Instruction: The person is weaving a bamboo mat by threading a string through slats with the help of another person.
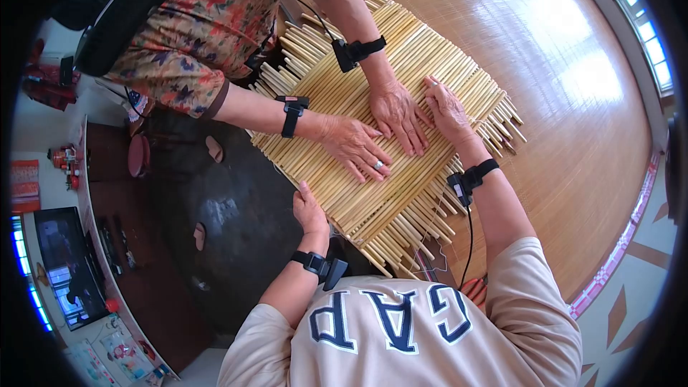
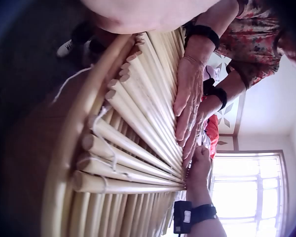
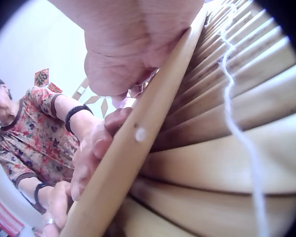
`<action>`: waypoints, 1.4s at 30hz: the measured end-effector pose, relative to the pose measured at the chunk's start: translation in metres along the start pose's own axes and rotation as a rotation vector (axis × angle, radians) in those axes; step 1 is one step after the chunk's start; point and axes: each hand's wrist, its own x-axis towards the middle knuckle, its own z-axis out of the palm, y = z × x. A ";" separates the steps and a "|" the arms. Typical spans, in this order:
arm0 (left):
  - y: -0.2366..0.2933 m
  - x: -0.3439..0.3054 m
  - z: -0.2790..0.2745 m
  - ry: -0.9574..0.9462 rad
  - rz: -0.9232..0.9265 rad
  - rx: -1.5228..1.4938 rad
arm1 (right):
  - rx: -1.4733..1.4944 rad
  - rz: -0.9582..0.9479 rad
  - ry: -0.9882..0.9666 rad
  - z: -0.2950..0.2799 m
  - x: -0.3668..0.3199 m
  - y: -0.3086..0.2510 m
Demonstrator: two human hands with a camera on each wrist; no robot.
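Note:
A two-layer mat of pale stalks [image 1: 358, 186], laid crosswise, lies between two people in the head view. My left hand [image 1: 311, 211] holds its near left edge, thumb up along the rim, the other fingers hidden below. My right hand [image 1: 448, 111] grips the mat by its right side with curled fingers; the fingertips are partly hidden. Across from me, another person lays one hand [image 1: 355, 147] with a ring and another hand [image 1: 399, 116] flat on the stalks. White thread [image 3: 229, 98] runs over stalks in the right wrist view and loops round stalk ends [image 2: 111, 96] in the left wrist view.
Uneven stalk ends [image 1: 412, 240] stick out past the near edge. Red-handled tool [image 1: 474, 289] lies by my shirt. A broad shiny wooden-looking surface [image 1: 566, 136] spreads to the right; dark floor with slippers [image 1: 214, 148] is at left. A cable [image 1: 469, 244] hangs from my right wrist.

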 end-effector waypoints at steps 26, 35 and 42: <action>0.004 -0.015 -0.020 -0.315 -0.208 -0.303 | -0.010 0.049 -0.015 -0.004 0.006 -0.008; -0.005 -0.010 -0.020 -0.305 -0.179 -0.236 | -0.002 0.207 0.227 -0.025 -0.016 -0.036; 0.002 -0.014 -0.024 -0.401 -0.226 -0.329 | -0.229 0.137 -0.051 -0.036 -0.092 -0.079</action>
